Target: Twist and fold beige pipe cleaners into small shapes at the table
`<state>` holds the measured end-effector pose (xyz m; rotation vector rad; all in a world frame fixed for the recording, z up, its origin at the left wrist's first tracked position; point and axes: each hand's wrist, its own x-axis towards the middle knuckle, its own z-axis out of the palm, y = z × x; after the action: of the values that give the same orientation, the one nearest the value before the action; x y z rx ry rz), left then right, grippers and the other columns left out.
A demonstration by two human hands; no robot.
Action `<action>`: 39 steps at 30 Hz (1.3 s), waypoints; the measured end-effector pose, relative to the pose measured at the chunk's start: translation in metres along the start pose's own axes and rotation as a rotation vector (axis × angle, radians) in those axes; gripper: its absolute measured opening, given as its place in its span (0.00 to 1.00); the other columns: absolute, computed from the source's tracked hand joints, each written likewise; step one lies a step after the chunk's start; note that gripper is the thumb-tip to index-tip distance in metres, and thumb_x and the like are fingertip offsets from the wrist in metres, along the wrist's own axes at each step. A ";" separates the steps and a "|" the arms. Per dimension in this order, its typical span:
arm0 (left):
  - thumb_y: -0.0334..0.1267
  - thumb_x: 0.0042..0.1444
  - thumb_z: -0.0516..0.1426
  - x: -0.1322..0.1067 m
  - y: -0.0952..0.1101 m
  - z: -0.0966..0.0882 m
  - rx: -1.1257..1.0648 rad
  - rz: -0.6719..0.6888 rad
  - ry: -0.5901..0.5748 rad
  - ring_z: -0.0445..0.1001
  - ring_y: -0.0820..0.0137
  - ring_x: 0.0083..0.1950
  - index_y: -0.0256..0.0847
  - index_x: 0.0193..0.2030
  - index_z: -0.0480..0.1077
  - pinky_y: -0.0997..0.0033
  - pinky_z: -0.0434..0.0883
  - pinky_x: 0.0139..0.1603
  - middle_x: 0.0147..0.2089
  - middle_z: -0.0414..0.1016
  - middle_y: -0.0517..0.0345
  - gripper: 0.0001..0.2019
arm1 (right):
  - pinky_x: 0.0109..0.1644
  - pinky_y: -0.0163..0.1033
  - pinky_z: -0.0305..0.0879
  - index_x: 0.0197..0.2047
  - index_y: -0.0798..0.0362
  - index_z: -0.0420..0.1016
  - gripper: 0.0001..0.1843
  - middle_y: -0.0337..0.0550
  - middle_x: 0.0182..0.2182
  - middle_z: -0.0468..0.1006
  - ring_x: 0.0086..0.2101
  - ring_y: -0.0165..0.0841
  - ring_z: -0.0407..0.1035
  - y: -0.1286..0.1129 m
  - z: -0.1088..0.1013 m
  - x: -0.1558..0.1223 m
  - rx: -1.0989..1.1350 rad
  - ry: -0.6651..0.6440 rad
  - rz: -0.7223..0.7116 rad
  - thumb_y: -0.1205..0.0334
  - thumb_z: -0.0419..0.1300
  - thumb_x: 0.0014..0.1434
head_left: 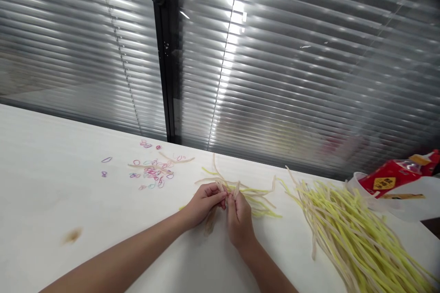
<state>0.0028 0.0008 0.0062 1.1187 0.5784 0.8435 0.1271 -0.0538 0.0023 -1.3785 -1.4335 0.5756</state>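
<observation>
Two bare hands are working close together near the middle of a pale worktop [51, 183], and everything else is placed here relative to them. The left hand [202, 203] is reaching in from the lower left with its fingers curled and pinched shut on a small bunch of strands [237, 190] — thin, limp strips in yellow and cream. The right hand [239, 217] is coming up from below, its fingertips also closing on the same bunch, so the two hands are touching or nearly touching at the thumbs. The bunch is lying on the worktop directly under and just behind the hands, with loose ends fanning out to the right and a few trailing away toward the window. Well to the right of the hands, a much larger pile of strands [350, 229] is spreading across the worktop toward the lower right corner. Behind and to the left of the hands, a scatter of small elastic bands [153, 174] — pink, purple and blue loops — is lying apart from them. Far to the right of the hands, a red packet [395, 176] is resting on its side beyond the large pile. Behind everything, closed window blinds [309, 78] are catching bright reflections, split by a dark frame [167, 55].
</observation>
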 end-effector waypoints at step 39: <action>0.34 0.44 0.65 -0.004 0.009 0.003 -0.065 -0.024 -0.005 0.74 0.66 0.36 0.36 0.26 0.77 0.68 0.70 0.41 0.30 0.75 0.53 0.04 | 0.37 0.38 0.58 0.35 0.53 0.72 0.11 0.44 0.31 0.73 0.34 0.35 0.65 -0.008 -0.005 -0.001 -0.115 -0.168 -0.178 0.66 0.48 0.59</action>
<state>0.0003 -0.0019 0.0150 1.0529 0.5552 0.8327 0.1277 -0.0580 0.0105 -1.2985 -1.7288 0.5097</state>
